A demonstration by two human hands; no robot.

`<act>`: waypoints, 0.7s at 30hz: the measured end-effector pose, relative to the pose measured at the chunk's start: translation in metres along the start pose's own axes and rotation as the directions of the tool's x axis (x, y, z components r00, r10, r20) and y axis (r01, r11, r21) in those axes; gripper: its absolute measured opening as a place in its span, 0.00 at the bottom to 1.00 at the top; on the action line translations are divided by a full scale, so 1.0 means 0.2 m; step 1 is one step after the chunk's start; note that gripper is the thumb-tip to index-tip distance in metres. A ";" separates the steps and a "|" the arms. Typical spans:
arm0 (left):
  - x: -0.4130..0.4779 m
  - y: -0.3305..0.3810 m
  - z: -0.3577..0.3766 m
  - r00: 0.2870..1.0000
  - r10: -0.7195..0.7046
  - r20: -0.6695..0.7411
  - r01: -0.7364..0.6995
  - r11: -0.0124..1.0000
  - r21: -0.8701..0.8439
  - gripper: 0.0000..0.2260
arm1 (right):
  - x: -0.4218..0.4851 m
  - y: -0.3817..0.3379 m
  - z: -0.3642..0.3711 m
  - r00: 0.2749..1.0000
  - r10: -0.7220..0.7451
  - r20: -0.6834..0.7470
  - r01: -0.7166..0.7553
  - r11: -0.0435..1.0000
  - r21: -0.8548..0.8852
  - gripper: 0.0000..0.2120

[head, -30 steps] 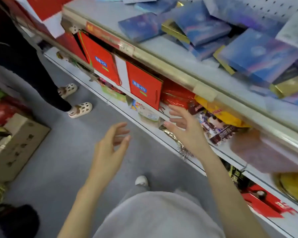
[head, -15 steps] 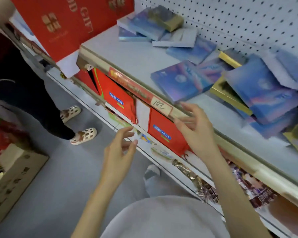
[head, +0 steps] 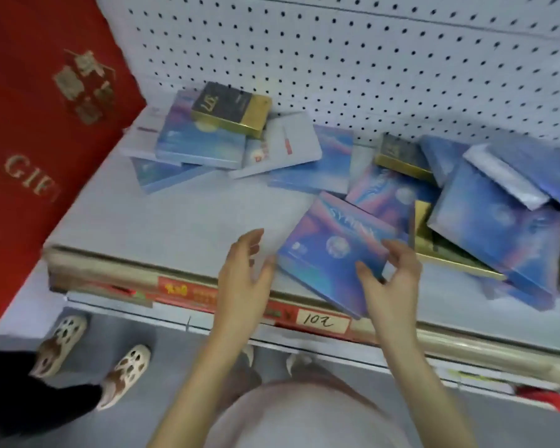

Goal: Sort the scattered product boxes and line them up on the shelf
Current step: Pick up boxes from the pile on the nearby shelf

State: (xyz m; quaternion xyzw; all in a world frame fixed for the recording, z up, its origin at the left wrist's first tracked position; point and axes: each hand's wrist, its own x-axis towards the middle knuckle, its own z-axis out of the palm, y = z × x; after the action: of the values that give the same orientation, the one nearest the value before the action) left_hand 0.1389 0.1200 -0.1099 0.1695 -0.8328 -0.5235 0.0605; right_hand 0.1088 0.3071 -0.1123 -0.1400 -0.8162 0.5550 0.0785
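Flat blue product boxes lie scattered on the grey shelf [head: 162, 218], mixed with white ones and black-and-gold ones. One blue box [head: 333, 250] lies askew near the shelf's front edge. My right hand [head: 392, 279] grips its near right corner, thumb on the top face and fingers round the edge. My left hand [head: 243, 273] hovers just left of that box with loosely spread fingers, its thumb near the box's left corner. A black-and-gold box [head: 232, 108] tops a small pile at the back left. More blue boxes [head: 495, 218] are heaped at the right.
A white pegboard wall [head: 353, 59] backs the shelf. A tall red gift box [head: 42, 124] stands at the shelf's left end. A price strip with a "102" tag [head: 319, 321] runs along the front. Another person's feet in pale sandals [head: 88, 360] stand on the floor at the left.
My view rose from the lower shelves to the upper shelf. Both hands moved up over its front edge, and my right hand took hold of the blue box.
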 end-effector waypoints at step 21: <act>0.47 -0.22 -0.68 0.878 -0.180 0.443 0.396 0.793 -0.463 0.11 | -0.31 -0.52 0.68 0.919 0.321 0.228 -0.394 0.747 0.536 0.15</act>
State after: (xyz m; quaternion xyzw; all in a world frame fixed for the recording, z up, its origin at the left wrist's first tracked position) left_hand 0.0984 -0.0447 -0.0956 0.1690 -0.6098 -0.7620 -0.1372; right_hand 0.1148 0.1315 -0.0638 -0.2300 -0.5729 0.7856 -0.0405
